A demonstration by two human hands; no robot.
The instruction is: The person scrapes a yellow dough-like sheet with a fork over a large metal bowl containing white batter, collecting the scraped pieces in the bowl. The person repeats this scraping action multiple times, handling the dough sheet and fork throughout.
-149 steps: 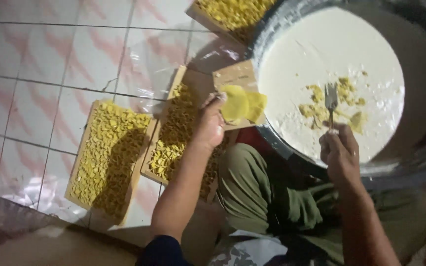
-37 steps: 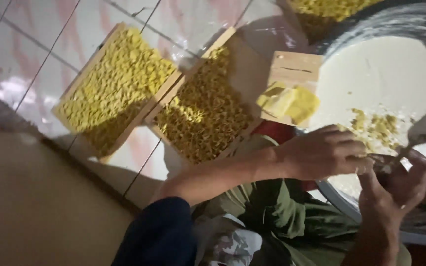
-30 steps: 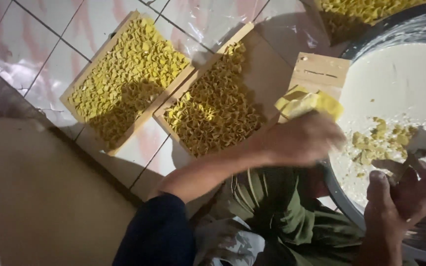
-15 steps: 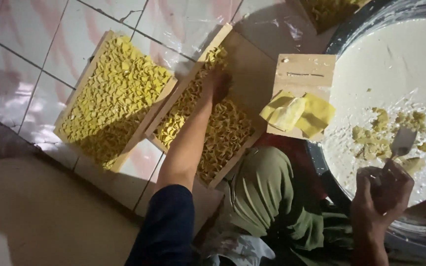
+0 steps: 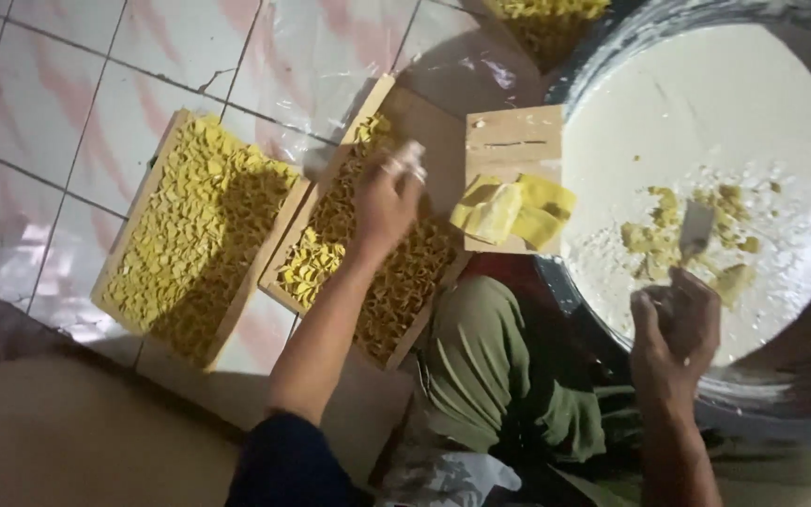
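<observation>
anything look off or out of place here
One floor tile above the full wooden tray has a crack. Loose yellow wrappers lie heaped on the small board. Otherwise nothing stands out.

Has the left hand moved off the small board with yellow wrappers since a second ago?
Yes. The left hand went from the small board leftward, over the middle tray.

Full left tray (image 5: 194, 244) on pink-and-white floor tiles (image 5: 58, 84), clear plastic sheet (image 5: 330, 56).
</observation>
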